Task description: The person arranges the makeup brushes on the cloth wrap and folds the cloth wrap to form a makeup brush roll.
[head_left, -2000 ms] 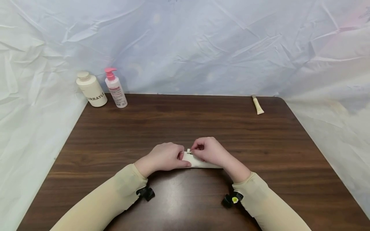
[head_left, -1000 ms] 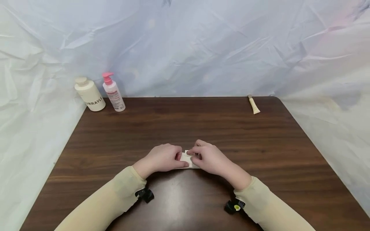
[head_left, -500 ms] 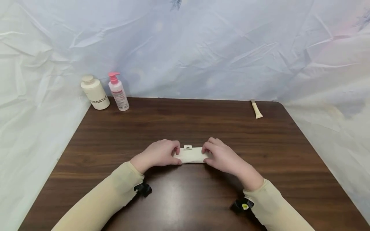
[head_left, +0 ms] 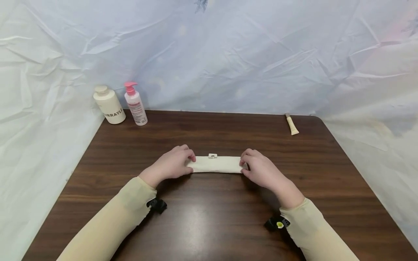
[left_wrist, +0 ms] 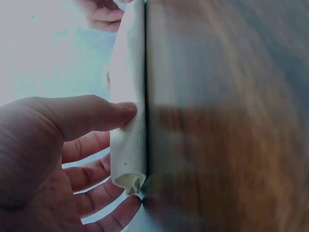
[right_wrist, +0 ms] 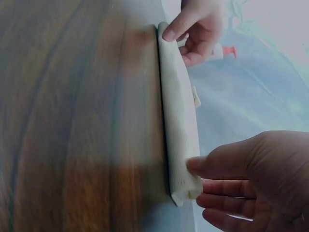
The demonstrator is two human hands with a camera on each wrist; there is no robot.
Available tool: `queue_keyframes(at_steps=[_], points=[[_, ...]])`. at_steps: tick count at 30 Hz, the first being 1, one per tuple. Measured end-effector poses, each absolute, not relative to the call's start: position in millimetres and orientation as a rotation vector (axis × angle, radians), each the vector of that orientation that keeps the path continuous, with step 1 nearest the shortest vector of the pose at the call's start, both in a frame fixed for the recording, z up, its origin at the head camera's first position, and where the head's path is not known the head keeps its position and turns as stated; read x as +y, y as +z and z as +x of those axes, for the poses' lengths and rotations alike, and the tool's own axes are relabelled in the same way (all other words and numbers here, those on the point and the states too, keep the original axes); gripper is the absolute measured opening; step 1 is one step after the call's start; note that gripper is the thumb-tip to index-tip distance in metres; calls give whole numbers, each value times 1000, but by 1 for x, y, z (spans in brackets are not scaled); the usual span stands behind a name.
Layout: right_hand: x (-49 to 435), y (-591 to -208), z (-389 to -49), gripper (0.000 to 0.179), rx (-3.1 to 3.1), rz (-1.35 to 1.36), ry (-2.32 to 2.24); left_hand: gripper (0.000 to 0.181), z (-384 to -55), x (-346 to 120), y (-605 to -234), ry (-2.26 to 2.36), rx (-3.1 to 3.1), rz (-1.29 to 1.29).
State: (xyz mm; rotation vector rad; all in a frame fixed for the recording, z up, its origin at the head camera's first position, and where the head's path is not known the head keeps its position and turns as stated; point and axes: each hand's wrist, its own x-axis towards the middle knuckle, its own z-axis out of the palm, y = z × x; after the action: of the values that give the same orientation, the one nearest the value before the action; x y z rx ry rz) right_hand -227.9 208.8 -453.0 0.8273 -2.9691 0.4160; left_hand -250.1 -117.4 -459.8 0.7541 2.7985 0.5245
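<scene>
A folded cream cloth, ribbed and long like a strip, lies across the table in front of me. A small white tag with a dark mark sticks out from its far edge. My left hand holds the left end, thumb on the near side and fingers round the far side. At the opposite end my right hand pinches the cloth the same way, its thumb pressed on the near side. Open fold layers show at both ends in the wrist views.
A cream bottle and a white pump bottle with a pink top stand at the back left of the brown wooden table. A small cream tube lies at the back right. Wrinkled pale sheeting hangs behind.
My right hand has left the tag and moved to the cloth's right end. The hands have spread apart, baring the middle of the cloth, which has shifted farther from me.
</scene>
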Motion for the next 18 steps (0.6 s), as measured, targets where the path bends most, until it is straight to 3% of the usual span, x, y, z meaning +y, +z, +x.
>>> queue_keyframes(at_steps=[18], points=[[219, -460, -240, 11, -3062, 756, 481, 30, -259, -136, -457, 485, 2774, 772]])
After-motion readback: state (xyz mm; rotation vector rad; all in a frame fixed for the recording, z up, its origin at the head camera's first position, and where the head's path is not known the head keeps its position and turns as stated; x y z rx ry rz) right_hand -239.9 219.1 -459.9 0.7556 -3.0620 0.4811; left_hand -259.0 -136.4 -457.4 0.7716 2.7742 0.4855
